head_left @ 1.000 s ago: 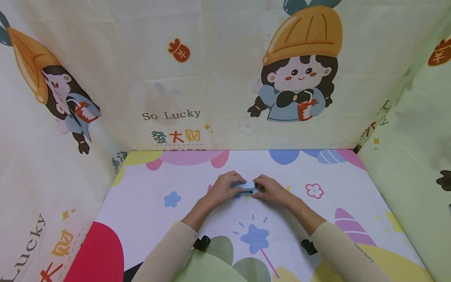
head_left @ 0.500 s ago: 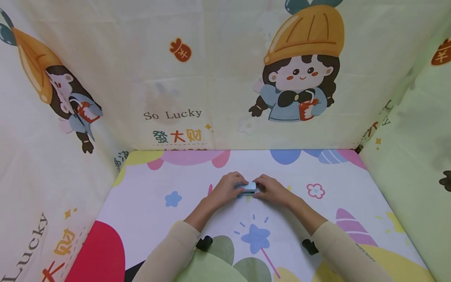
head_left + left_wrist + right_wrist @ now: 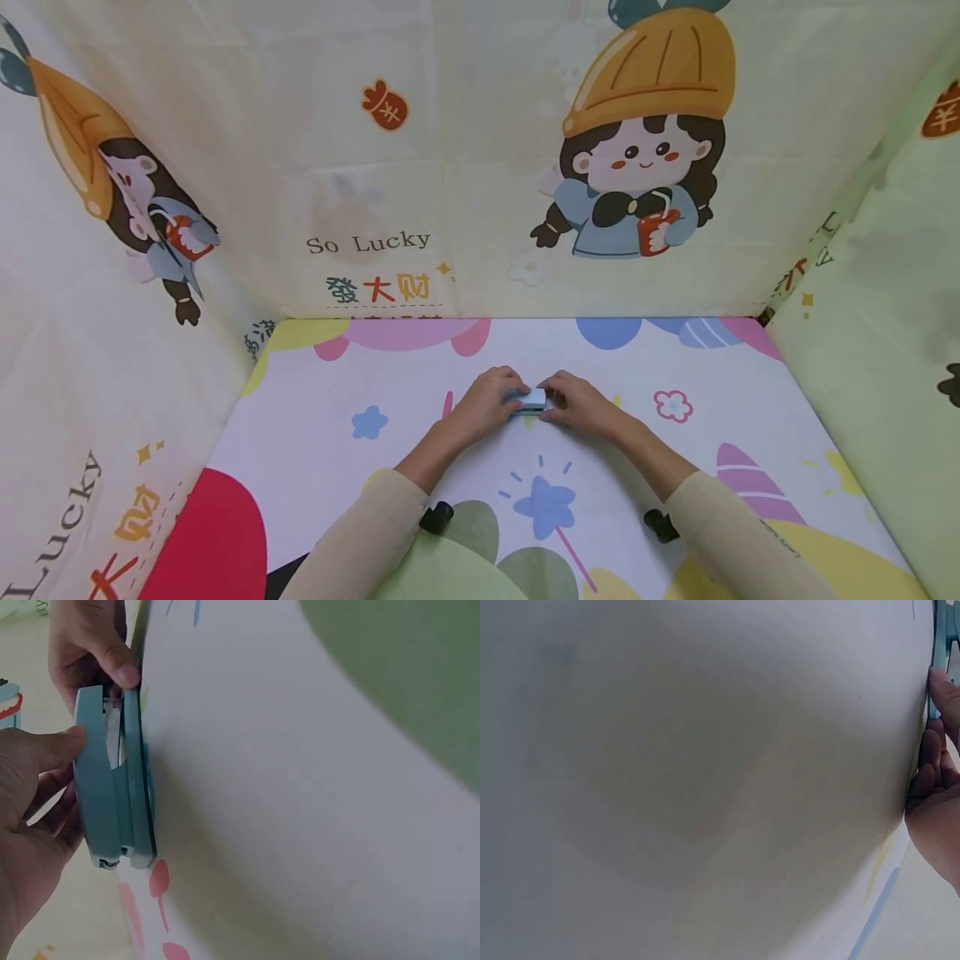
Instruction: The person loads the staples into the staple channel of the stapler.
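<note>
A light blue stapler (image 3: 531,400) sits on the table in the middle of the head view, between both hands. My left hand (image 3: 483,404) grips its rear part; in the left wrist view the thumb lies on the upper arm of the stapler (image 3: 101,780) and the fingers go behind it. My right hand (image 3: 577,403) pinches the front end, with the thumb on the base, as the left wrist view shows. A narrow gap with a metal strip shows between upper arm and base. Only the stapler's edge (image 3: 940,645) appears in the right wrist view.
The table is covered by a white cloth (image 3: 300,467) with printed stars, flowers and coloured shapes. Patterned fabric walls (image 3: 480,167) rise behind it and on both sides. Black wrist devices (image 3: 437,518) are worn at the forearms.
The head view has shifted slightly. Both hands stay on the stapler, and the dark gap at its front end looks narrower than one second ago.
</note>
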Demonstrator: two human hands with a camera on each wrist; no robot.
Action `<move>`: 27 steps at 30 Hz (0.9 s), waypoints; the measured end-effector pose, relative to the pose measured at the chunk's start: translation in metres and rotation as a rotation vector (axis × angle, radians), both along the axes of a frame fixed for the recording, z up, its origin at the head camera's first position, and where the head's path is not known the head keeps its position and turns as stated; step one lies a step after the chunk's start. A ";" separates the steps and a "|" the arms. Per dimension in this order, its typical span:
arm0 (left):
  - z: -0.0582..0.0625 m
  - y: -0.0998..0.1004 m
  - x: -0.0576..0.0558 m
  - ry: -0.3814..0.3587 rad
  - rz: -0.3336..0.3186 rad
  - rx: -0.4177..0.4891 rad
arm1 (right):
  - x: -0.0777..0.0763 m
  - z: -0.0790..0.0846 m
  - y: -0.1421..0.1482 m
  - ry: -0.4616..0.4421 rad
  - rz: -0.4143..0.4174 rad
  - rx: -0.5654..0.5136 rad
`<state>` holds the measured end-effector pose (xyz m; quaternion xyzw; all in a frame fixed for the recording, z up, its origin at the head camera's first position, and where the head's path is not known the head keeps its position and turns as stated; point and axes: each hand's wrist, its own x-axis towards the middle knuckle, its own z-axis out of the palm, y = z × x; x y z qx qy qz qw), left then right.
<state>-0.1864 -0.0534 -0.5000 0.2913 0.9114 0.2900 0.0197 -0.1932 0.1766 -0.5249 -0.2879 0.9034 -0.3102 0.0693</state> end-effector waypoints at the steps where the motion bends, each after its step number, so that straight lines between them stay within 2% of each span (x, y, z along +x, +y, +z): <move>1: -0.001 0.000 0.000 0.001 0.000 -0.002 | 0.000 0.000 0.000 0.001 0.001 0.000; 18: 0.001 -0.004 0.005 -0.036 0.020 0.100 | 0.002 0.001 0.002 -0.025 -0.014 -0.008; 27: 0.002 -0.007 0.004 -0.026 0.008 0.077 | 0.002 -0.001 -0.001 0.003 -0.012 -0.013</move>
